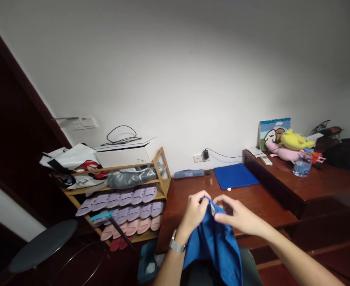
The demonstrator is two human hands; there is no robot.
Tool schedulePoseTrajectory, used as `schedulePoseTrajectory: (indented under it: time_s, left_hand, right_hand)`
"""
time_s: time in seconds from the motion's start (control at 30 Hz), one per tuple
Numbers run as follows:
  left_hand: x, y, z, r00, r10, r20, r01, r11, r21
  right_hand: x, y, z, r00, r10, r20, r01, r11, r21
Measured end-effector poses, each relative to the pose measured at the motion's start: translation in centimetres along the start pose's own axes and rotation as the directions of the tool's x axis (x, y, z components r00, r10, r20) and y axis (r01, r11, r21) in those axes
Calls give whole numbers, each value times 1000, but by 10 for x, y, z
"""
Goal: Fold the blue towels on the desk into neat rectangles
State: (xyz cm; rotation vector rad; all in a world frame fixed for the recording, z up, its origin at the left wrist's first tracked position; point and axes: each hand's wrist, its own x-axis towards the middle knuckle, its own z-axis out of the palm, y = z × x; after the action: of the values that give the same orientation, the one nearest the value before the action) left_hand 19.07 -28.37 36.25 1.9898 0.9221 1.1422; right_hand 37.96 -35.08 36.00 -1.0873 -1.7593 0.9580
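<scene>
A blue cloth garment (219,254) hangs over my lap in front of the low table (180,202). Its top edge is pinched in my left hand (197,208), which has a watch with a silver band (177,243) at the wrist. My right hand (237,214) holds the same edge from the other side, thumb in front and fingers curled behind. Between the hands a small whitish label (212,209) shows at the cloth's edge. Folds hide the rest of the garment's shape. Farther back on the table lies a flat, folded blue cloth (234,176).
Left of the table stands a wooden rack (163,174) with rows of slippers (127,196) and a white box (127,155) on top. A grey-blue pouch (189,173) lies by the wall. On the higher desk are plush toys (295,141) and a water bottle (302,165). A stool (43,246) stands left.
</scene>
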Motion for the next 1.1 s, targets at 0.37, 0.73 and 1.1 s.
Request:
schedulePoseTrajectory:
  time_s: [0.37,0.73,1.1]
  left_hand:
    - [-3,-13,6,991,131,-3,-131,991,-10]
    - [-34,-18,6,954,-212,211,269,917,-296]
    - [-46,-17,-3,986,-147,81,167,897,-409]
  right_hand:
    - [-6,18,2,987,-56,-149,50,998,-39]
    - [-10,6,7,989,-58,-139,58,998,0]
    - [-4,14,-4,981,-10,-195,12,1000,11]
